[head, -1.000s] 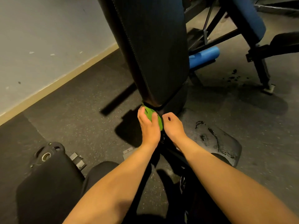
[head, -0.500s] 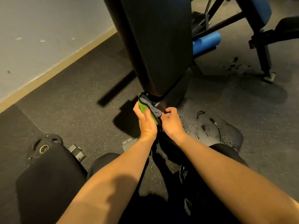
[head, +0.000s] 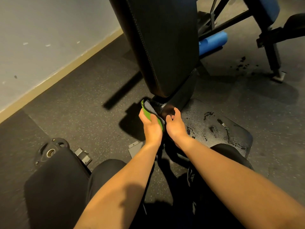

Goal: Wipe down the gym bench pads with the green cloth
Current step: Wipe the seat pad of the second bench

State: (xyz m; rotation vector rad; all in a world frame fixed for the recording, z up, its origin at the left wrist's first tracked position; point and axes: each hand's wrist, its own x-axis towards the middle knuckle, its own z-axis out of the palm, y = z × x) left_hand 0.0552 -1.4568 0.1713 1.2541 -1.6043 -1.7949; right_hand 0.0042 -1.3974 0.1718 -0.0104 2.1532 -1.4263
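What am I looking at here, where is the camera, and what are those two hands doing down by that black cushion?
There is no machine here. A person wears one camera on the head, looking forward and down, so you see their own forearms. The tall black slab is the bench's backrest pad, tilted up. The flat seat pad to its right has wet streaks on it. The left hand holds the green cloth, green on one side and grey on the other, at the bottom of the backrest pad. The right hand is beside it with fingers loosely curled and seems to hold nothing. A weight plate lies on the rubber floor at lower left, and a blue roller sits behind the bench.
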